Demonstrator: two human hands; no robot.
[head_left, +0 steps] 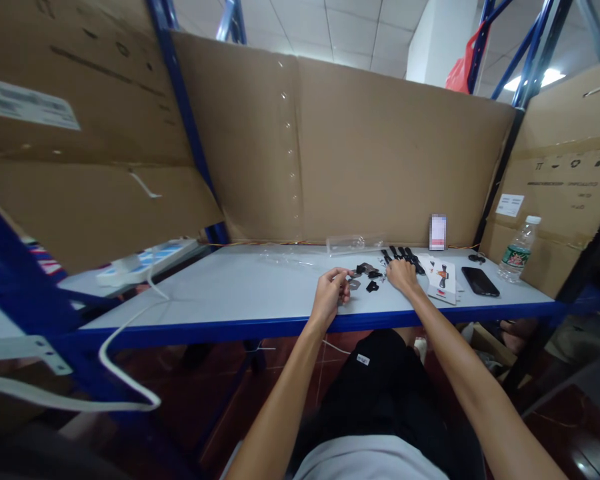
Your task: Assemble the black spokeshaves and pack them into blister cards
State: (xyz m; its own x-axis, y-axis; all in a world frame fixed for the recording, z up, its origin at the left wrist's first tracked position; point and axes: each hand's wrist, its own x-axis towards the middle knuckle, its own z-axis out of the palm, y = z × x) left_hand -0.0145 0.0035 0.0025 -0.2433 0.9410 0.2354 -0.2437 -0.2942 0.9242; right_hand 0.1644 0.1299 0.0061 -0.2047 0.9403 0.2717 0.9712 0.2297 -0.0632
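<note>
My left hand point(331, 292) is raised a little over the table's front part, its fingers curled together in a pinch; what they hold, if anything, is too small to make out. Just right of it lie small black and grey flat pieces point(373, 286) in a loose group. My right hand point(401, 275) reaches down at the near end of a row of several black strap-like parts point(409, 256), and its fingertips are hidden. A printed leaflet point(441, 280) with a picture of a black item lies right of that hand.
On the grey table point(220, 287), clear plastic packaging point(355, 245) lies at the back. To the right are a black phone point(480, 281), a plastic bottle point(520, 250) and an upright lit screen point(437, 232). A power strip point(147, 261) sits left, its white cable hanging over the edge.
</note>
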